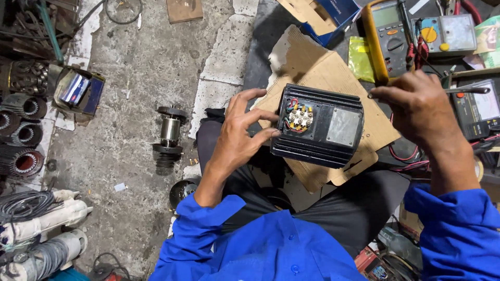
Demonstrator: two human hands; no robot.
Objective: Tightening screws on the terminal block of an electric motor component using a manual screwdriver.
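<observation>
At the centre of the frame a black finned motor housing (319, 126) lies on a torn sheet of brown cardboard (323, 73), its open terminal box showing brass studs and red, blue and yellow wires (297, 116) beside a grey nameplate (343, 126). The left hand (240, 136) comes in from the lower middle with its fingers spread; the fingertips (275, 133) touch the housing's left edge next to the terminals, steadying it rather than wrapping around it. The right hand (416, 101), at the upper right of the housing, is closed around a slim metal tool (469, 90) whose shaft sticks out to both sides of the fist; its exact kind cannot be told. Both forearms wear bright blue sleeves (458, 224), and the person's dark trousers show below the cardboard. Along the upper right of the frame sit a yellow multimeter (385, 36), an analogue meter (448, 32) and another dark instrument (482, 106) with red leads trailing from them. On the concrete floor at the left, a motor rotor (169, 136) stands well apart from the housing, with wound stators (21, 135) stacked along the far left edge and grey cable-wrapped parts (41, 234) in the lower left corner.
</observation>
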